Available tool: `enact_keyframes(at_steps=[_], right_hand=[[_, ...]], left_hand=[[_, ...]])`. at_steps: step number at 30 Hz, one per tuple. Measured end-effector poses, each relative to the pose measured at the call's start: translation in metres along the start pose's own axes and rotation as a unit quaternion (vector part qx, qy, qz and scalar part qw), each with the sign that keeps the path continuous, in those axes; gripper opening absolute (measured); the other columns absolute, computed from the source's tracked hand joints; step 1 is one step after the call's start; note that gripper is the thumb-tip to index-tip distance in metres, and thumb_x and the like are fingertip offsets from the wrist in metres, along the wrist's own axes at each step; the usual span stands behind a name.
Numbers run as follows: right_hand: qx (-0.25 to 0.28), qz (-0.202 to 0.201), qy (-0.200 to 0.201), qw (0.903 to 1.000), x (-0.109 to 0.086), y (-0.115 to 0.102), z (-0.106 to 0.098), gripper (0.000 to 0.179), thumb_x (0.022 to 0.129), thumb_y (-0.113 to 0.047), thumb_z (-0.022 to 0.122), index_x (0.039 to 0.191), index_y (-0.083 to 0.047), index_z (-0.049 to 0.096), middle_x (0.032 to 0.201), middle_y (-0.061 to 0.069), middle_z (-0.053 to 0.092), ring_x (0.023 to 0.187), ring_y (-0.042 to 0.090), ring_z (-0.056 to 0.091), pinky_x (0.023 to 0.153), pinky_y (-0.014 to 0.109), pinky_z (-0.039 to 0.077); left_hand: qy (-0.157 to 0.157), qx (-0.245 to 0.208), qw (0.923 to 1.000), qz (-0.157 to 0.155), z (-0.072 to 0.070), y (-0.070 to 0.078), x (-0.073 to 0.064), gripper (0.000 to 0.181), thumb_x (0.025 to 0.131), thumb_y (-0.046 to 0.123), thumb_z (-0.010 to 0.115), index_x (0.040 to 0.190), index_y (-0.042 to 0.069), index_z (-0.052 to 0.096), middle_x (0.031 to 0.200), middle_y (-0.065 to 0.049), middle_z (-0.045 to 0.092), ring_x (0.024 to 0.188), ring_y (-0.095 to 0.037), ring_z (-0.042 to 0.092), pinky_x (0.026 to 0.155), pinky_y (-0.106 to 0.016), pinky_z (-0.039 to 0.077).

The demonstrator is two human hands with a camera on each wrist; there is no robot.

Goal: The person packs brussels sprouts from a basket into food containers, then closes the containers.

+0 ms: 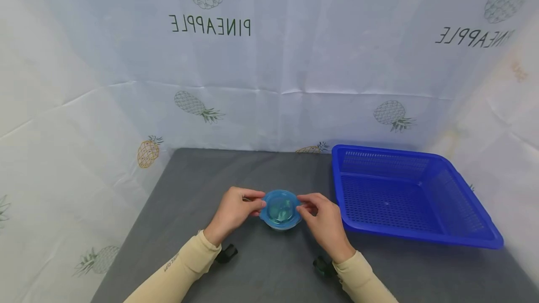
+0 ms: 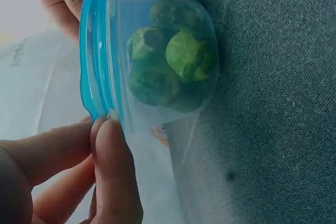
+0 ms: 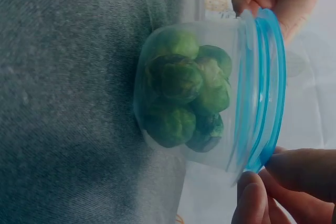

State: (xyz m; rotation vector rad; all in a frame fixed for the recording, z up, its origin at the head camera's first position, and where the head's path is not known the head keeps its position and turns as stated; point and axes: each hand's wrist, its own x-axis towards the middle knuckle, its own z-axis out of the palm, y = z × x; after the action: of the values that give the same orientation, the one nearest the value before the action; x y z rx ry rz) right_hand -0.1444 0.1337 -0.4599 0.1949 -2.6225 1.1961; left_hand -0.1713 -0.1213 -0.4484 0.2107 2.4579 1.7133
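Note:
A clear plastic container (image 2: 139,121) stands upright on the grey tabletop, with several Brussels sprouts (image 2: 189,56) inside. On its top lies a translucent blue lid (image 1: 280,207); whether the lid is fully sealed all round I cannot tell. My left hand (image 1: 233,209) pinches the left edge at the lid and rim, thumb above and fingers below. At the opposite edge, my right hand (image 1: 324,219) pinches the lid and rim likewise. In the right wrist view, the sprouts (image 3: 181,80) show through the cloudy wall, below the lid (image 3: 270,87).
A blue plastic basket (image 1: 387,234) with slotted walls stands to the right of my right hand. The grey tabletop (image 1: 168,228) stretches out to the left. Behind it hangs a white curtain (image 1: 273,60) with pineapple prints.

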Motion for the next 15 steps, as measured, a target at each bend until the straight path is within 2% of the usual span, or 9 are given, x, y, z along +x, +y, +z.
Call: enact_keyframes(at_steps=[6,9,15], right_hand=[[-0.005,0.000,0.002,1.0000,-0.0005,0.0007,0.0018,0.026,0.091,-0.008,0.088,0.116,-0.013,0.083,0.107,0.000,0.078,0.090,0.009,0.072,0.086,0.032,0.066],[-0.010,0.009,0.003,0.9999,-0.0002,0.0013,0.0019,0.027,0.091,-0.010,0.088,0.117,-0.013,0.083,0.107,0.001,0.077,0.090,0.010,0.071,0.085,0.031,0.065],[-0.010,0.040,-0.005,0.9991,0.0016,0.0030,0.0061,0.032,0.100,-0.020,0.080,0.130,-0.008,0.077,0.113,0.004,0.076,0.092,0.013,0.068,0.081,0.026,0.061]], left_hand=[[0.003,0.018,0.9997,0.020,0.0019,-0.0012,-0.0016,0.025,0.097,0.017,0.083,0.120,0.007,0.082,0.097,-0.008,0.082,0.075,-0.019,0.076,0.079,-0.049,0.067],[-0.003,0.016,0.9997,0.018,0.0025,-0.0018,-0.0005,0.027,0.097,0.020,0.082,0.121,0.007,0.081,0.095,-0.007,0.080,0.075,-0.021,0.076,0.079,-0.049,0.068],[-0.021,-0.027,0.9984,-0.046,0.0002,-0.0050,0.0038,0.033,0.100,0.028,0.080,0.124,0.005,0.079,0.103,-0.010,0.079,0.079,-0.020,0.076,0.082,-0.044,0.069]])
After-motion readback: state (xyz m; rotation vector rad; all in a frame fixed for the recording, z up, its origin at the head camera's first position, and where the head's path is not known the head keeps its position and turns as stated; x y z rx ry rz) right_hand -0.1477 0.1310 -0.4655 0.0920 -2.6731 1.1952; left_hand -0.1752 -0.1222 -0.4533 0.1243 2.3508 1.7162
